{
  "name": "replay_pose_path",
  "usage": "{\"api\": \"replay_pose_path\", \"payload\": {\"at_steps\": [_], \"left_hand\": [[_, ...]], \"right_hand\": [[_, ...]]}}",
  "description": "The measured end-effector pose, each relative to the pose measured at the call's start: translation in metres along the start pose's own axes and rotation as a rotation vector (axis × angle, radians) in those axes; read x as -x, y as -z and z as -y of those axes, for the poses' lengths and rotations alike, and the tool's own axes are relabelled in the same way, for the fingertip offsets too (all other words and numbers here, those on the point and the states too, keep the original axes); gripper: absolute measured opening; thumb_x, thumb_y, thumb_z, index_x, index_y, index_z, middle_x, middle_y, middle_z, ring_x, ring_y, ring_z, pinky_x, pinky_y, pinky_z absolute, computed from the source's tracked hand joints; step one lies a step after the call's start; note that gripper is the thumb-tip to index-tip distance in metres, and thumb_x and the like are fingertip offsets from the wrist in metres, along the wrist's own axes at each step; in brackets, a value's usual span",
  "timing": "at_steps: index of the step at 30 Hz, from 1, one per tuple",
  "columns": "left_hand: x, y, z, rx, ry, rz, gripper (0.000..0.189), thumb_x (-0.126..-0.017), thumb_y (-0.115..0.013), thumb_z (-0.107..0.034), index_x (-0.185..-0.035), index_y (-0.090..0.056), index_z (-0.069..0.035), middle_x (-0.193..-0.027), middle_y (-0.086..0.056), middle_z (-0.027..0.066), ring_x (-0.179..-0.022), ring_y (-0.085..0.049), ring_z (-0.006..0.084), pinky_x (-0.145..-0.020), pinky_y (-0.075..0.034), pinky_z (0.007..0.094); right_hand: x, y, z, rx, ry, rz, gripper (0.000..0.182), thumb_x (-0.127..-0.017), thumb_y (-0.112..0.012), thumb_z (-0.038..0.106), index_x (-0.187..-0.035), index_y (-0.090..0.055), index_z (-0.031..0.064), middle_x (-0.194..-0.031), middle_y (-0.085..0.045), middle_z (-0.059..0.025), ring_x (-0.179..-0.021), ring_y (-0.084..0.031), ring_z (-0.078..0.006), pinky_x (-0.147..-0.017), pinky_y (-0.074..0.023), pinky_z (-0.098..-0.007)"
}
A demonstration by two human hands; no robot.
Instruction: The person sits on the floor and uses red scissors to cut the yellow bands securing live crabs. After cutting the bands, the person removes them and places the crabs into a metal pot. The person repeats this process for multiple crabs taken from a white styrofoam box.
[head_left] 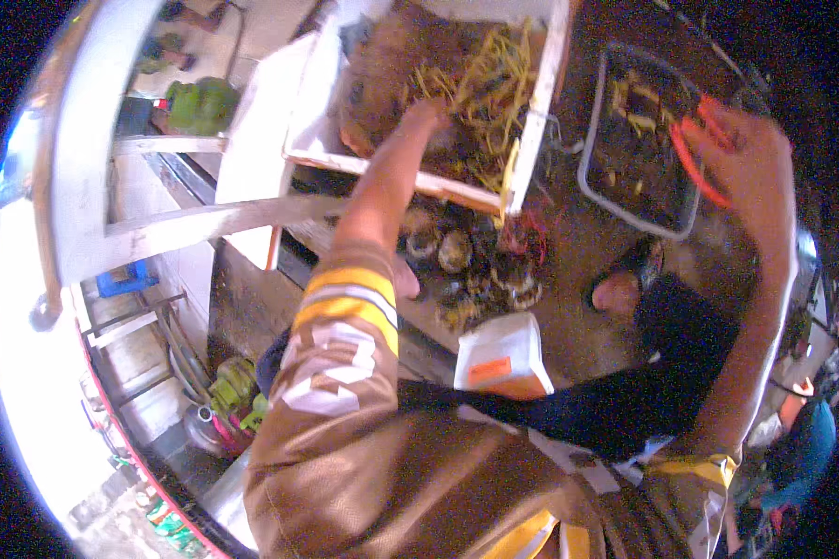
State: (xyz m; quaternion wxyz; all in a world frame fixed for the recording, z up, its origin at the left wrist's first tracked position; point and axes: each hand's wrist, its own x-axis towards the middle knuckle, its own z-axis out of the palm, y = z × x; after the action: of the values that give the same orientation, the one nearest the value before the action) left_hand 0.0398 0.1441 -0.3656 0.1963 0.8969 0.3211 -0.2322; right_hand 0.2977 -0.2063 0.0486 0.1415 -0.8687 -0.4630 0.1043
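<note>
My left hand (pixel 430 119) reaches down into a white box (pixel 537 119), among yellow straw-like strands (pixel 500 87) and a dark brown mass (pixel 398 66). Its fingers are blurred, and whether they grip anything cannot be made out. On the right, my right hand (pixel 755 157) holds red-handled scissors (pixel 692 157) by the loops. The blades are hard to see against the dark background. Beneath them lies a rectangular basket (pixel 586 157) with a pale rim, with several yellowish pieces (pixel 633 105) inside.
Several roundish, crab-like things (pixel 454 251) lie on the dark floor below the box. Nearer me stands a white plastic container (pixel 493 356) with an orange label. My bare foot (pixel 615 290) is beside the basket. A pale wooden rail (pixel 203 220) crosses the left side.
</note>
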Motion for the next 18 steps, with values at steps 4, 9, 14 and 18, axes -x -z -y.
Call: {"api": "replay_pose_path", "payload": {"at_steps": [4,9,14,18], "left_hand": [[-0.027,-0.034,0.020,0.033,0.034,0.114,0.031,-0.084,-0.060,-0.033,-0.105,-0.065,-0.010,-0.097,-0.070,0.0083,-0.083,-0.066,0.0241,-0.072,-0.053,0.0401],[-0.042,-0.051,0.029,0.140,0.048,0.107,0.034,-0.085,-0.059,-0.036,-0.108,-0.062,-0.011,-0.098,-0.069,0.0084,-0.083,-0.065,0.0247,-0.073,-0.053,0.0423],[-0.044,-0.052,0.031,-0.335,-0.252,-0.046,0.039,-0.085,-0.059,-0.040,-0.111,-0.060,-0.011,-0.100,-0.069,0.0077,-0.085,-0.066,0.0252,-0.074,-0.053,0.0444],[0.000,-0.088,0.042,-0.467,-0.355,-0.403,0.039,-0.085,-0.057,-0.038,-0.114,-0.059,-0.012,-0.101,-0.069,0.0066,-0.088,-0.066,0.0264,-0.075,-0.053,0.0468]], "right_hand": [[-0.009,-0.011,-0.015,0.165,0.011,0.002,0.045,-0.081,-0.070,0.031,-0.116,-0.064,0.0031,-0.107,-0.068,-0.0141,-0.093,-0.066,-0.0166,-0.085,-0.0495,-0.0288],[-0.011,-0.014,-0.046,0.154,0.019,0.003,0.044,-0.082,-0.069,0.031,-0.115,-0.065,0.0032,-0.110,-0.068,-0.0136,-0.095,-0.066,-0.0171,-0.086,-0.0494,-0.0293],[-0.015,-0.018,-0.054,0.171,0.098,0.004,0.048,-0.081,-0.070,0.036,-0.115,-0.065,0.0027,-0.110,-0.067,-0.0144,-0.097,-0.066,-0.0213,-0.087,-0.0490,-0.0302],[-0.013,-0.015,-0.039,0.194,0.154,-0.013,0.050,-0.080,-0.068,0.042,-0.112,-0.066,0.0028,-0.109,-0.067,-0.0161,-0.098,-0.066,-0.0253,-0.087,-0.0494,-0.0324]]}}
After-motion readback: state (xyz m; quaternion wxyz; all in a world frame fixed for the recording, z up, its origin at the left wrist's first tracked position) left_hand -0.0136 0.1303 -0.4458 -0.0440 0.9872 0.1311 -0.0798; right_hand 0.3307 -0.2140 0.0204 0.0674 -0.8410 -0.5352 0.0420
